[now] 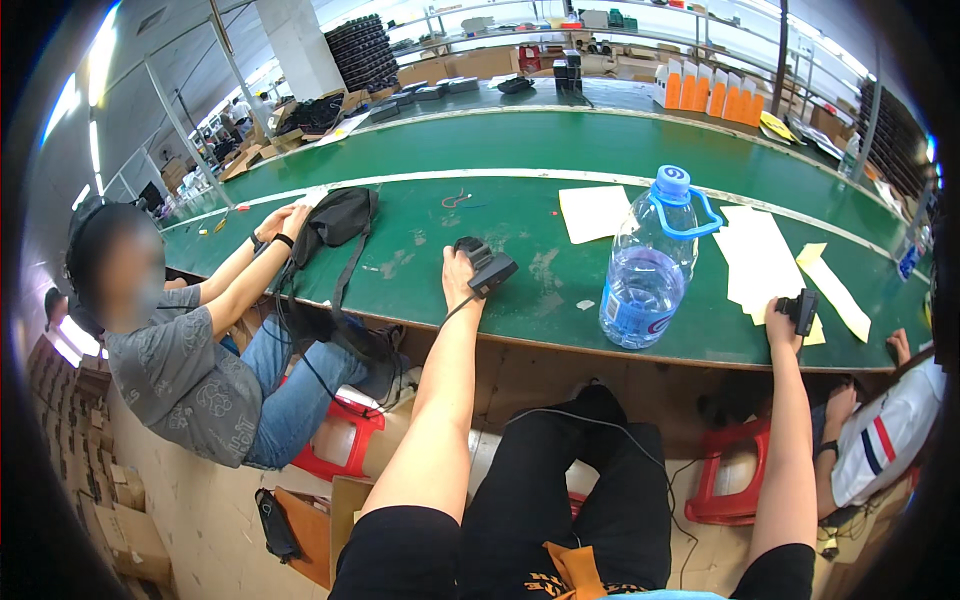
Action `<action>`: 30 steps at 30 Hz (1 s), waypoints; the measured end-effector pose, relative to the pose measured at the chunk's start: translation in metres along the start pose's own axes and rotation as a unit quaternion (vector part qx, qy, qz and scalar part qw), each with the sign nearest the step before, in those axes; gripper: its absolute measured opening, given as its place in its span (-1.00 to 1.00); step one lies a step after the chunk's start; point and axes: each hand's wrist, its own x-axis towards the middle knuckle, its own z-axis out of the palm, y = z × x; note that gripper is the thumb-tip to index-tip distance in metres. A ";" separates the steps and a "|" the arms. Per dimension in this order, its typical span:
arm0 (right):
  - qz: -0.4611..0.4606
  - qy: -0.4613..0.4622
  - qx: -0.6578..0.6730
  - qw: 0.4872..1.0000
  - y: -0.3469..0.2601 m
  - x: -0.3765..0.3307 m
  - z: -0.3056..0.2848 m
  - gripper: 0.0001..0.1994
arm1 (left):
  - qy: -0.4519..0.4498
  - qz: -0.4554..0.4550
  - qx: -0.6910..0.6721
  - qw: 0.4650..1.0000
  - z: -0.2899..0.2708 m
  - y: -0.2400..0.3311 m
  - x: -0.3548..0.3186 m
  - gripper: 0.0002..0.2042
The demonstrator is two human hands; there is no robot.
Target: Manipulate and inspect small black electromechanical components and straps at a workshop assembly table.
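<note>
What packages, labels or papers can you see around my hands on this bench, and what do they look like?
Water bottle: between the hands, clear, blue cap and handle, blue label low down.
White sheets: right of the bottle, by the right hand.
Yellow slips: right, near the edge.
White sheet: behind the bottle.
Orange-and-white cartons: far side, in a row.

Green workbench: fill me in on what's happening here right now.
A person sits at the green workbench with both arms stretched out. The left hand grips a small black device with a cable trailing from it; the right hand holds a smaller black part near the table edge, beside some paper sheets. A large clear water bottle with a blue handle stands upright between the hands. To the left, a co-worker handles a black bag.
</note>
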 end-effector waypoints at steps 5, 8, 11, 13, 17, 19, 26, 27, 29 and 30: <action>-0.002 0.012 -0.012 1.000 0.006 0.004 0.007 -0.52 | -0.024 -0.039 -0.011 0.999 0.001 0.003 0.001 -0.82; -0.023 0.038 -0.027 0.999 0.014 0.010 0.018 -0.55 | -0.037 -0.162 -0.206 0.964 0.005 0.003 0.005 -0.81; -0.012 0.023 -0.016 1.000 0.011 0.011 0.019 -0.53 | -0.035 -0.039 0.013 0.999 0.004 -0.002 0.003 -0.80; -0.008 0.005 -0.004 1.000 0.006 0.006 0.012 -0.52 | -0.013 -0.016 0.008 1.000 0.002 -0.003 0.000 -0.80; 0.013 -0.005 0.014 1.000 0.013 0.009 0.016 -0.48 | -0.008 -0.019 -0.019 1.000 -0.004 0.008 -0.001 -0.81; 0.004 0.015 0.000 1.000 0.019 0.013 0.026 -0.47 | -0.014 -0.100 -0.158 0.982 0.001 0.007 0.001 -0.82; 0.005 0.018 -0.027 0.999 0.011 0.009 0.017 -0.47 | 0.014 -0.108 -0.264 0.958 0.011 -0.004 -0.001 -0.75; 0.005 0.022 -0.022 1.000 0.010 0.009 0.016 -0.47 | 0.014 -0.119 -0.283 0.952 0.011 -0.003 -0.001 -0.74; -0.021 0.064 -0.032 0.997 0.013 0.011 0.022 -0.48 | 0.036 -0.089 -0.284 0.954 0.012 -0.003 -0.002 -0.77; -0.021 0.064 -0.032 0.997 0.018 0.014 0.025 -0.48 | 0.037 -0.088 -0.284 0.954 0.013 -0.002 -0.001 -0.77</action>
